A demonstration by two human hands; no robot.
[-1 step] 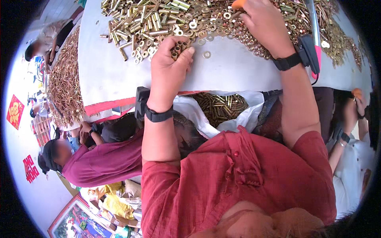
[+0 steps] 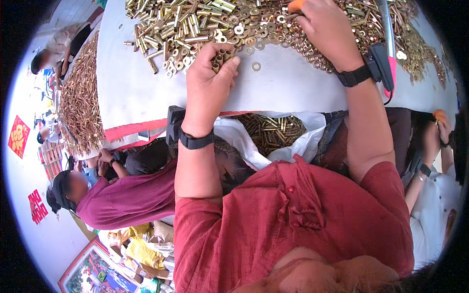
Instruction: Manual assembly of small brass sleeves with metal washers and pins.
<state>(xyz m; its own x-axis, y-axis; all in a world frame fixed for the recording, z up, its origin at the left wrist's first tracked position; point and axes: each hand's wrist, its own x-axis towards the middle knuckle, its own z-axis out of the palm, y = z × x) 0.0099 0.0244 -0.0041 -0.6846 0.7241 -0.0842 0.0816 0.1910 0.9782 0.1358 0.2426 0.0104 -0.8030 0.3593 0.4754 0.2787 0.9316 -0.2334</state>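
Observation:
My left hand [image 2: 205,78] is closed round several short brass-coloured metal tubes [image 2: 222,57], their hollow ends facing up. It rests by the near edge of a heap of similar tubes [image 2: 188,22] and flat washers [image 2: 250,29]. One washer [image 2: 255,66] lies alone to its right. Farther right, my right hand [image 2: 328,31] reaches over a spread of small coppery nuts [image 2: 312,53]. An orange finger cover [image 2: 296,6] is on one of its fingers, and its fingers are bent together. Whatever lies between those fingertips is hidden.
The grey tabletop [image 2: 146,93] has a red front edge. An open white bag [image 2: 312,139] of metal tubes stands below it, against my lap. A metal rod [image 2: 385,24] lies beyond my right wrist. Co-workers sit at left [image 2: 132,205] and right [image 2: 430,210]. Another heap [image 2: 78,97] covers a table at left.

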